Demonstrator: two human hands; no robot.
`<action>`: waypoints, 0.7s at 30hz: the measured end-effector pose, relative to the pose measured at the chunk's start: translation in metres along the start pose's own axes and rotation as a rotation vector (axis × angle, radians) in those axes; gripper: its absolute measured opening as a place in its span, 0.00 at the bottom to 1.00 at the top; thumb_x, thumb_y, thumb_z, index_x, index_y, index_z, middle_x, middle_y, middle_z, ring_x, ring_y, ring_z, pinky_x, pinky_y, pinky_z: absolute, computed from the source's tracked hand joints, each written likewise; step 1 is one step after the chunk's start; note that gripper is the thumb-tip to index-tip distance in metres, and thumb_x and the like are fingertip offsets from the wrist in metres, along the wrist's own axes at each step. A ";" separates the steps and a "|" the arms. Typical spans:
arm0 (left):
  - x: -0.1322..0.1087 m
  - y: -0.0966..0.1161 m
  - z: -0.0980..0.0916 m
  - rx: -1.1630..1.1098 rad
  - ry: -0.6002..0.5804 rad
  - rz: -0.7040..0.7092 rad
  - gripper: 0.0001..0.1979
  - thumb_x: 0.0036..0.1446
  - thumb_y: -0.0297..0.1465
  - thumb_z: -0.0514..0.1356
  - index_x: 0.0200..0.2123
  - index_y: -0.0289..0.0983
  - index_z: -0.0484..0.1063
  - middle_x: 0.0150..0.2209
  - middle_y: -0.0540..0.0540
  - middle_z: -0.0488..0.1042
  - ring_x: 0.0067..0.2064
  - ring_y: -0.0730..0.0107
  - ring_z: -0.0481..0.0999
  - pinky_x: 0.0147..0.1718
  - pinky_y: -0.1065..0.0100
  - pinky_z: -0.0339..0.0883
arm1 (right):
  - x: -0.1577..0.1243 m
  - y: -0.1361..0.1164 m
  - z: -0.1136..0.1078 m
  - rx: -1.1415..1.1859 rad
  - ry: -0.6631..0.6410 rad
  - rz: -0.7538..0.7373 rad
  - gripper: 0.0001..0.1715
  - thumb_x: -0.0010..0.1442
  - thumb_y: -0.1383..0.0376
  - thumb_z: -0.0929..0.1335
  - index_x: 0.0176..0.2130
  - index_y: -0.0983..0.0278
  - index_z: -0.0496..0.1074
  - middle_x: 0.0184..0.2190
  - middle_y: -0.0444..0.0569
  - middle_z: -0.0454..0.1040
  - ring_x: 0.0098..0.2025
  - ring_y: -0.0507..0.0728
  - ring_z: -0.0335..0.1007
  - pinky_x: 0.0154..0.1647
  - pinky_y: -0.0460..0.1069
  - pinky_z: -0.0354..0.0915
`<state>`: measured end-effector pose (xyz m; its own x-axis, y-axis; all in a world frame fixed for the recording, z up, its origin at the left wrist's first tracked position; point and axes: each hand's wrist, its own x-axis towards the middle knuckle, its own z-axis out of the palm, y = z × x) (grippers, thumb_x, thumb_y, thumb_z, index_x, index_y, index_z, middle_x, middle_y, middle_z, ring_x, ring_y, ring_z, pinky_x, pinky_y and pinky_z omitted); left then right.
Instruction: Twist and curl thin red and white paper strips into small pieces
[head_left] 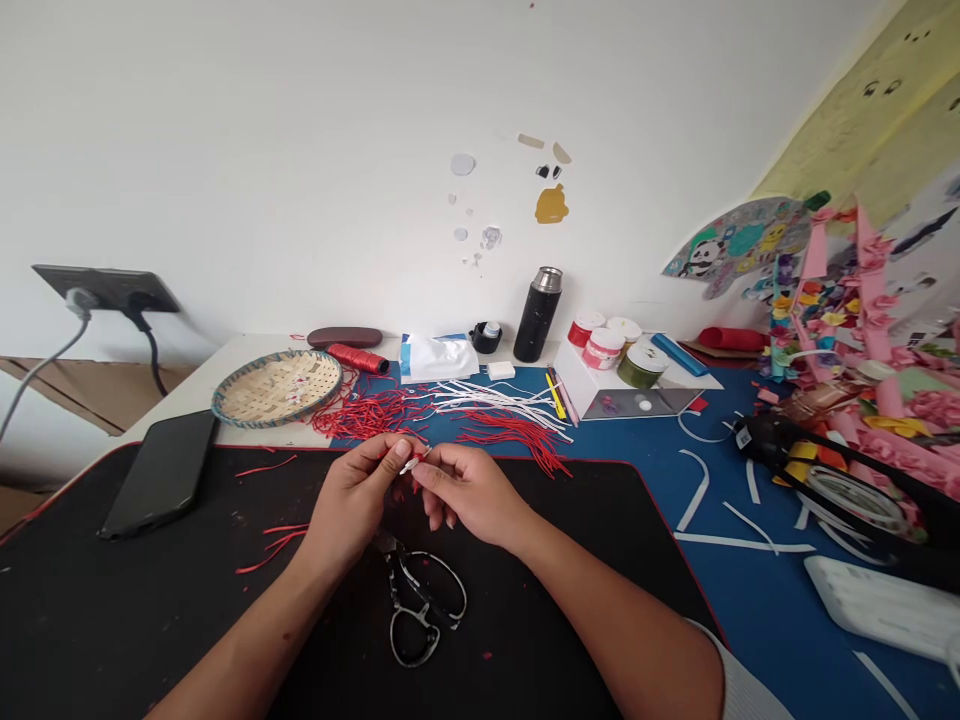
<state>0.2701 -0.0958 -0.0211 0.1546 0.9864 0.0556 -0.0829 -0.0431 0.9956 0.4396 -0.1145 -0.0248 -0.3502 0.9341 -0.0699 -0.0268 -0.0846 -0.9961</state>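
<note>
Both hands are up at centre frame, over the black desk mat (150, 620). The left hand (356, 490) and right hand (469, 490) meet at a small white-and-red bundle (412, 462), held in the pinch between them. The fingers (401, 450) of both hands are together on it, tips nearly touching; the left looks firmly clamped, the right less certain. Handling note: keep the pinch close to the bundle and the wrists low, since thin strands will likely slip or splay if the grip slackens. Open scissors (420, 610) lie on the mat just below the fingers, within easy reach. Beyond the fingers sit loose red strips (367, 415) to the far left, more red strips (517, 445) to the far right, and white strips (502, 400) between them. A woven bamboo tray (225, 405) is farther left on the table (247, 350), and a red spool (358, 358) lies beyond the fingers. A few stray red strips (274, 545) lie on the mat left of the left hand. Hard to see: the fingers cover most of the bundle, so its core, its exact shape and any binding are hidden. Strip material is unclear at this resolution, possibly paper. The lower forearms run out of frame.
</note>
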 end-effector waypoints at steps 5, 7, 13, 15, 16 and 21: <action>0.001 0.001 0.000 0.025 0.038 0.022 0.21 0.52 0.52 0.72 0.31 0.39 0.82 0.27 0.48 0.78 0.28 0.65 0.72 0.28 0.68 0.65 | -0.002 -0.001 0.000 -0.032 -0.012 -0.030 0.19 0.70 0.51 0.68 0.34 0.63 0.70 0.17 0.38 0.68 0.18 0.49 0.66 0.20 0.44 0.59; 0.002 0.000 -0.001 0.039 0.079 0.029 0.22 0.51 0.52 0.72 0.32 0.39 0.83 0.28 0.48 0.79 0.28 0.65 0.72 0.28 0.68 0.65 | -0.002 -0.002 0.000 -0.021 -0.010 -0.057 0.19 0.69 0.52 0.68 0.33 0.62 0.69 0.16 0.37 0.66 0.18 0.50 0.65 0.20 0.44 0.59; 0.003 -0.004 -0.004 0.097 0.121 0.016 0.23 0.53 0.55 0.70 0.31 0.39 0.81 0.24 0.50 0.75 0.25 0.67 0.69 0.25 0.69 0.61 | -0.005 -0.008 0.001 -0.052 0.044 -0.094 0.16 0.69 0.57 0.67 0.31 0.61 0.67 0.14 0.36 0.65 0.16 0.49 0.59 0.21 0.45 0.55; 0.004 -0.006 -0.005 0.116 0.125 0.007 0.23 0.53 0.55 0.69 0.30 0.39 0.79 0.23 0.50 0.75 0.24 0.67 0.69 0.25 0.69 0.61 | -0.006 -0.009 0.003 -0.081 0.059 -0.102 0.16 0.69 0.58 0.66 0.30 0.61 0.66 0.14 0.36 0.64 0.16 0.48 0.57 0.22 0.45 0.54; 0.004 -0.007 -0.006 0.124 0.126 0.001 0.23 0.53 0.55 0.69 0.29 0.39 0.79 0.22 0.50 0.74 0.24 0.66 0.69 0.24 0.69 0.62 | -0.007 -0.009 0.004 -0.095 0.062 -0.106 0.16 0.70 0.58 0.66 0.30 0.61 0.65 0.14 0.36 0.63 0.16 0.48 0.56 0.22 0.45 0.54; 0.006 -0.011 -0.009 0.147 0.128 -0.030 0.23 0.52 0.55 0.69 0.28 0.40 0.78 0.20 0.51 0.74 0.21 0.66 0.69 0.21 0.69 0.62 | -0.007 -0.001 0.011 -0.163 0.055 -0.107 0.16 0.70 0.59 0.66 0.30 0.61 0.64 0.17 0.35 0.60 0.18 0.49 0.55 0.22 0.45 0.51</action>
<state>0.2634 -0.0881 -0.0326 0.0274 0.9993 0.0254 0.0658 -0.0272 0.9975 0.4315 -0.1250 -0.0229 -0.3014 0.9527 0.0387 0.0926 0.0696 -0.9933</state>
